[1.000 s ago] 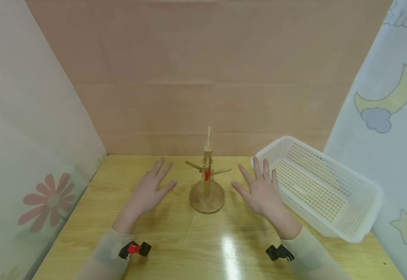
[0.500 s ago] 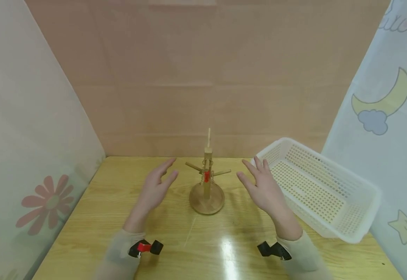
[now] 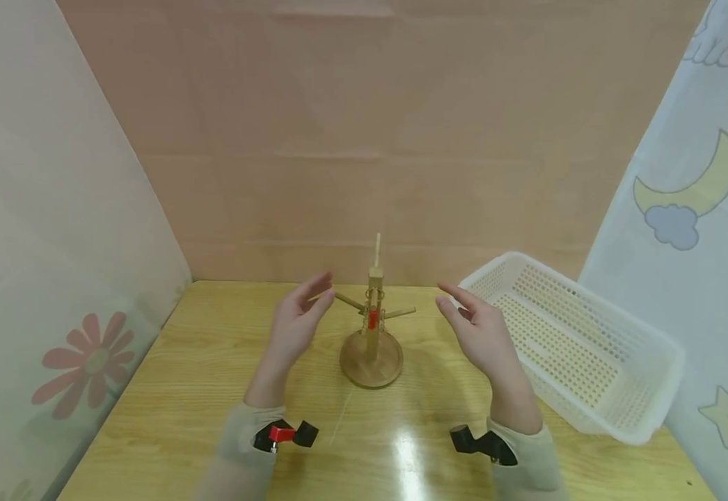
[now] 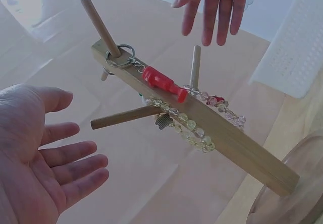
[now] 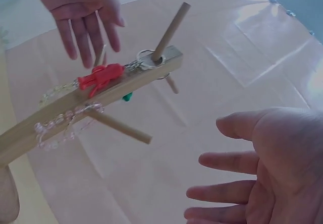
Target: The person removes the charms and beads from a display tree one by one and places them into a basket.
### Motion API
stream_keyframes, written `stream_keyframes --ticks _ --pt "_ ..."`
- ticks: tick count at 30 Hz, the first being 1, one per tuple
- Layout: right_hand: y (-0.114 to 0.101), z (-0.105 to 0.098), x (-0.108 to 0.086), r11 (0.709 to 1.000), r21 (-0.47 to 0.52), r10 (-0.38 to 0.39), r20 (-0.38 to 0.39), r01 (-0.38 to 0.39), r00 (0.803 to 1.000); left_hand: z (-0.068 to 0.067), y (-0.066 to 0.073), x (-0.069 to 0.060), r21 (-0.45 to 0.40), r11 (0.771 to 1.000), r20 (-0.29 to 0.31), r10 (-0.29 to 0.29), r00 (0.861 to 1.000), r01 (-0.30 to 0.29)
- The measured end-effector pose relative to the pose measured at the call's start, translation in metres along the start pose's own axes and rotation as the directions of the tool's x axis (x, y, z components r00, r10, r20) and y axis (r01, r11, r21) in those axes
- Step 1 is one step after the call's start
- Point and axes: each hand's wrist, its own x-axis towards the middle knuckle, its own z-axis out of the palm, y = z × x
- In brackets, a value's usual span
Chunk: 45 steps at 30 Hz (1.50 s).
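Observation:
A wooden peg stand (image 3: 373, 358) with a round base stands upright on the table between my hands. From its front peg hangs a red figure keychain (image 4: 164, 82) on a metal ring. A yellowish beaded bracelet (image 4: 194, 133) hangs on one side peg, a pink beaded bracelet (image 5: 65, 128) on the opposite one. Part of a small green item (image 5: 127, 97) shows behind the post. My left hand (image 3: 295, 323) hovers left of the stand, fingers relaxed and holding nothing. On the other side my right hand (image 3: 479, 337) hovers likewise, apart from the pegs.
A white perforated plastic basket (image 3: 564, 348) sits at the right of the wooden table (image 3: 214, 362). Behind the table hangs a plain pinkish-tan cloth (image 3: 364, 139). Printed cloths (image 3: 88, 209) border both sides.
Both hands have turned from palms down with spread fingers to palms facing inward. The left hand has come closer to the stand. The stand and basket stay in place.

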Motion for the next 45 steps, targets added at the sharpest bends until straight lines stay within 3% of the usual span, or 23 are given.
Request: stream_keyframes --ticks 9,14,20,25,34,45 --pt "-0.014 0.005 0.003 0.988 0.144 -0.055 -0.013 0.056 0.998 0.006 -0.003 0.003 -0.024 0.999 0.028 -0.022 0.999 0.022" --pt "-0.024 0.018 0.008 0.960 0.256 -0.093 -0.081 0.111 0.992 0.010 -0.004 0.004 -0.020 0.999 0.020 -0.024 0.999 0.025" --pt "-0.028 0.039 0.014 0.921 0.292 -0.211 -0.177 0.256 0.961 0.015 -0.008 0.004 -0.033 0.999 0.024 -0.016 1.000 0.017" --pt "-0.029 0.052 0.015 0.893 0.304 -0.279 -0.202 0.331 0.939 0.016 -0.011 0.003 -0.049 0.999 0.009 -0.009 1.000 0.009" --pt "-0.032 0.065 0.016 0.876 0.313 -0.295 -0.254 0.367 0.921 0.017 -0.011 0.003 -0.075 0.997 -0.016 -0.011 1.000 0.010" --pt "-0.034 0.073 0.017 0.874 0.331 -0.284 -0.244 0.355 0.927 0.018 -0.011 0.003 -0.085 0.996 -0.024 -0.019 1.000 0.017"
